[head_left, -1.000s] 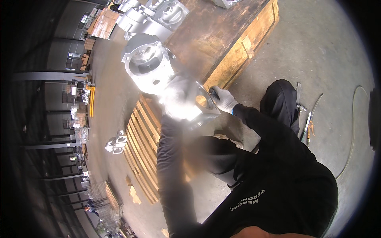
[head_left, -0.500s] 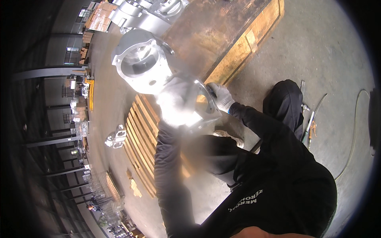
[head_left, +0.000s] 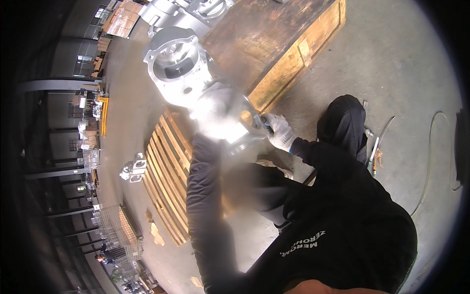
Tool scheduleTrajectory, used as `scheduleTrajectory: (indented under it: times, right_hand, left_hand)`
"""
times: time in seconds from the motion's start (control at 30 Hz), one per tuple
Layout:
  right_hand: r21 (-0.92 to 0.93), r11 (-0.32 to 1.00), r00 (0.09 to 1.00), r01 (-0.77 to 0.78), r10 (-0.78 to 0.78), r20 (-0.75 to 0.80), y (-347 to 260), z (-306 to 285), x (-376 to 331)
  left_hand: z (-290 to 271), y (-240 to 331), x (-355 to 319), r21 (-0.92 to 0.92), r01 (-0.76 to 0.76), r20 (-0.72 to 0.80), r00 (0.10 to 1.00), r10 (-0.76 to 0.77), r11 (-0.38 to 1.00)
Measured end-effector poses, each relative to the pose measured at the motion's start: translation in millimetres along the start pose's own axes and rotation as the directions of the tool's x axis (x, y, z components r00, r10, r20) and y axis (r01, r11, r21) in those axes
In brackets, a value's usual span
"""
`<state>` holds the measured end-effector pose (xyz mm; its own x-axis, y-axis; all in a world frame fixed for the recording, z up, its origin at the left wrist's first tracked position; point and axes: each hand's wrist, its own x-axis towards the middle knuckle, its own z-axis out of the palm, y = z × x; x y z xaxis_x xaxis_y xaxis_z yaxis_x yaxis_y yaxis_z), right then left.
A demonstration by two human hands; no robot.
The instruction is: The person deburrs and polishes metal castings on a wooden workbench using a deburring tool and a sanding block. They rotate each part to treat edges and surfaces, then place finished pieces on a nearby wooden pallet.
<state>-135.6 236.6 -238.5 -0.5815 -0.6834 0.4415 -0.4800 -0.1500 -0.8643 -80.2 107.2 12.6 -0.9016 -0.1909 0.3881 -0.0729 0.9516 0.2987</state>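
Note:
I hold a large silver metal casting (head_left: 176,68) with a round open bore, lifted over the edge of a wooden pallet (head_left: 164,181). My left hand (head_left: 218,115), in a white glove and blurred, is pressed against the casting's lower body. My right hand (head_left: 279,131), also in a white glove, grips the casting's flange on the right side. Both black sleeves reach up from the lower edge. My knee (head_left: 342,120), in black, is bent close to the right hand.
A big wooden crate platform (head_left: 289,44) lies behind the casting, with more silver castings (head_left: 191,12) at its far end. A small casting (head_left: 133,167) sits on the floor to the left. A hose (head_left: 431,161) and a tool (head_left: 374,154) lie at the right. A wire cage (head_left: 117,230) stands lower left.
The casting, with both hands on it, has shifted up and to the left in the view, and more of the pallet shows beneath it.

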Motion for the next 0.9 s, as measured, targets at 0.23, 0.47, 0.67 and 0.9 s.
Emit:
scheduleTrajectory:
  times: [0.23, 0.47, 0.67, 0.9]
  right_hand:
    - [-0.097, 0.969, 0.947, -0.226, 0.242, 0.210, 12, -9, -60]
    - [0.080, 0.940, 0.936, -0.331, 0.316, 0.154, -13, -33, -64]
    - [0.538, 0.417, 0.674, -0.733, 0.554, 0.489, -25, -28, -33]
    - [0.643, 0.380, 0.680, -0.665, 0.664, 0.311, 0, -48, 2]
  left_hand:
    - [3, -3, -5, 0.025, 0.038, -0.026, 0.999, -0.037, 0.999]
    - [2, -6, -7, 0.049, 0.153, 0.056, 0.986, -0.155, 0.987]
    - [2, -15, -10, 0.091, 0.109, 0.108, 0.987, -0.119, 0.990]
    - [23, -10, 40, 0.199, 0.332, 0.052, 0.936, -0.348, 0.922]
